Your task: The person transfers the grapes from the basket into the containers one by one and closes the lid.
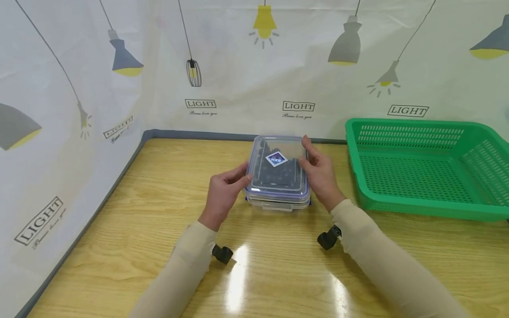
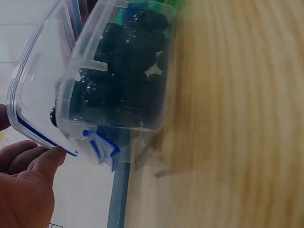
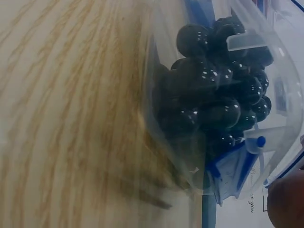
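A clear plastic food container (image 1: 277, 206) rests on the table toward the back. Dark round fruits that look like grapes (image 3: 204, 80) show through its walls. Over the box sits its clear lid (image 1: 274, 183), with a blue seal and a diamond label; in the left wrist view the lid stands slightly apart from the rim. My left hand (image 1: 223, 194) pinches the lid's left edge, thumb on top. On the opposite edge, my right hand (image 1: 321, 174) holds the lid between thumb and fingers. Blue-edged side clips (image 2: 105, 149) hang unfastened from the box.
A green perforated basket (image 1: 417, 205) stands on the right, close to my right forearm. The wood-grain table (image 1: 159, 198) ends at a grey strip along a lamp-printed wall covering (image 1: 238, 88) behind and to the left.
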